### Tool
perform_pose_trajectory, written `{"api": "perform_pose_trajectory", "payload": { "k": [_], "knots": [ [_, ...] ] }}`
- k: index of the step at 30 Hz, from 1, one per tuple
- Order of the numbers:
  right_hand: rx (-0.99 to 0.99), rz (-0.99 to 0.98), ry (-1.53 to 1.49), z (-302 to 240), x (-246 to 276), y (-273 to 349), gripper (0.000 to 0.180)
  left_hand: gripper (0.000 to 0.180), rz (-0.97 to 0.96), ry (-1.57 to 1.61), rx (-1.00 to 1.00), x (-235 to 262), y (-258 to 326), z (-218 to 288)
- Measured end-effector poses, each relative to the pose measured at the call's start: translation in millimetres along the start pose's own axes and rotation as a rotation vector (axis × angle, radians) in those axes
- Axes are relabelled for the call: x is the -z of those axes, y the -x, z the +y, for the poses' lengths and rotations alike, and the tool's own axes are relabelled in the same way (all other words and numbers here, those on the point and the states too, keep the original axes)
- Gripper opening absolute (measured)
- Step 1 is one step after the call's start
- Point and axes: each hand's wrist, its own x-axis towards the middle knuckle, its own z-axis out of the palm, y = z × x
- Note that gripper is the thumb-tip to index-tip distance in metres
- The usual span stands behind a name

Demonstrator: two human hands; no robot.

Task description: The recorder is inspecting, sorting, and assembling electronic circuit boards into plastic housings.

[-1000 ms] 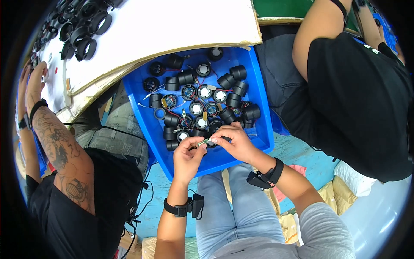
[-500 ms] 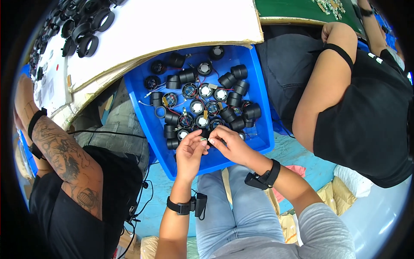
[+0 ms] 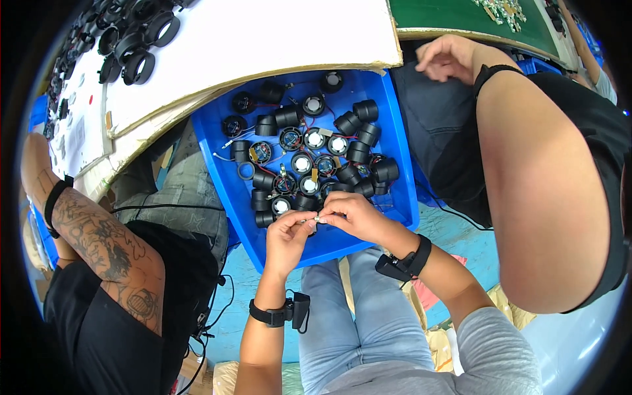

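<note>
Above the near end of a blue bin (image 3: pixel 407 164), my two hands meet fingertip to fingertip. A tiny pale, shiny piece (image 3: pixel 318 219) shows between them, too small to tell its kind. My left hand (image 3: pixel 288 237) pinches it from the left with thumb and forefinger. From the right, my right hand (image 3: pixel 354 214) is closed on it in a pinch too. Below and beyond the hands, the bin holds several short black cylinders (image 3: pixel 288 116), some with white round centres, some with blue circuit boards and thin red and white wires.
A white tabletop (image 3: pixel 263 39) overhangs the bin's far side, with black rings (image 3: pixel 138 66) at its far left. A tattooed arm (image 3: pixel 108 243) of one person is at left; another person's bent arm (image 3: pixel 533 171) is at right. Small metallic parts (image 3: pixel 503 12) lie on a green surface.
My fingertips have drawn closer together around the tiny piece, and my left fingers have curled in more. The person at right has swung their arm nearer, with the hand now lifted into view.
</note>
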Motion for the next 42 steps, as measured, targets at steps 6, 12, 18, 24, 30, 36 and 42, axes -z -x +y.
{"api": "perform_pose_trajectory", "payload": {
  "k": [6, 12, 18, 24, 30, 36, 42],
  "knots": [
    [-0.036, -0.160, -0.019, -1.5, 8.7, 0.0, 0.010, 0.015, -0.066, -0.049, 0.057, 2.8, 6.2, -7.6],
    [-0.074, -0.195, -0.058, -2.1, 3.2, 2.1, 0.010, 0.014, -0.059, 0.045, 0.105, 6.3, 12.8, -12.3],
    [-0.107, -0.135, -0.124, -3.1, -5.7, 8.8, 0.009, 0.013, -0.054, 0.055, 0.121, 8.0, 18.9, -10.1],
    [-0.169, -0.006, -0.309, -4.8, -18.0, 19.2, 0.008, 0.013, -0.049, 0.098, 0.085, 8.5, 23.0, -10.5],
    [-0.247, 0.054, -0.448, -8.6, -23.0, 22.9, 0.008, 0.013, -0.028, 0.185, 0.120, 5.6, 26.3, -1.7],
    [-0.259, -0.076, -0.431, -6.8, -14.5, 21.0, 0.008, 0.012, -0.082, 0.145, 0.143, 7.1, 28.8, -1.7],
    [-0.274, -0.078, -0.440, 0.3, -20.9, 24.5, 0.008, 0.012, -0.050, 0.086, 0.162, 1.3, 30.4, -5.4]
  ]
}}
